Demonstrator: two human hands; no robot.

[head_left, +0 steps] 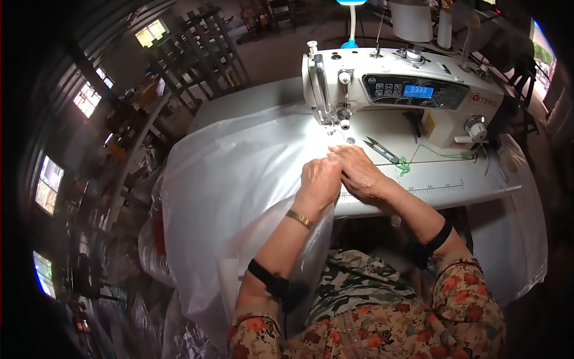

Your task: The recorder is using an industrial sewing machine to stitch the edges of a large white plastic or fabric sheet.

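A large translucent white plastic sheet [233,173] spreads over the left of the sewing table and hangs off its front. At its right edge, just before the needle area of a white sewing machine [326,78], my two hands meet. My left hand [321,179] has its fingers closed on the sheet's edge. Right against it, my right hand [360,172] is bent with its fingertips pinching the same edge. The exact grip is partly covered by the knuckles. A small light shines on the spot under the presser foot [330,130].
Thread snips [382,149] and a tangle of green thread [405,166] lie right of my hands. A ruler strip [436,189] runs along the table's front edge. More clear plastic [520,239] hangs at the right. Thread cones [412,23] stand behind the machine.
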